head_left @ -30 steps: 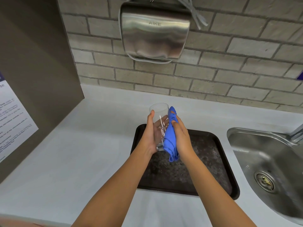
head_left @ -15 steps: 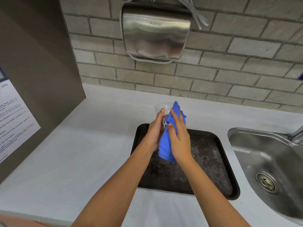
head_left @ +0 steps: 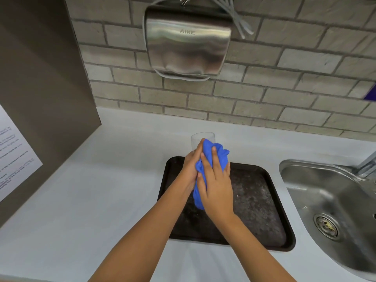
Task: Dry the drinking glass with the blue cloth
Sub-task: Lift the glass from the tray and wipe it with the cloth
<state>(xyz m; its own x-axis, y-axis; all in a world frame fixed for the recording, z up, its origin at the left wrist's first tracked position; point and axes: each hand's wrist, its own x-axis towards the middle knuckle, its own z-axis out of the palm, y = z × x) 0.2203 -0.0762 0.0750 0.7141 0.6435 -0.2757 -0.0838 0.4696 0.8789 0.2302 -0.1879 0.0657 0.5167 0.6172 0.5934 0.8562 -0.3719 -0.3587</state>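
Currently the clear cylindrical drinking glass is held upright in the air above the 12 o'clock edge of the black rectangular metal tray, which lies on the pale grey table. Only the rim and upper wall of the glass show; the rest is covered by the hands and the cloth.

The left hand is closed around the glass from the 9 o'clock side and acts as the support. The right hand is closed over the bunched blue microfibre cloth and presses it against the glass wall from the 3 o'clock side. The cloth wraps the body of the glass and hangs below the right palm.

Recommended procedure for the step in hand, as judged from this position:

1. Keep the left-hand grip firm but moderate. Wet glass is likely to be slippery, and thin walls may crack under a hard squeeze.
2. Turn the glass with the left hand while the right hand holds the cloth in contact, so that the whole outer wall is wiped.
3. Work the cloth up to the rim, which is exposed at 12 o'clock.
4. Push a fold of the cloth inside; the interior appears not yet reached.
5. Hold the work over the tray, well clear of the stainless steel sink at 3 o'clock.
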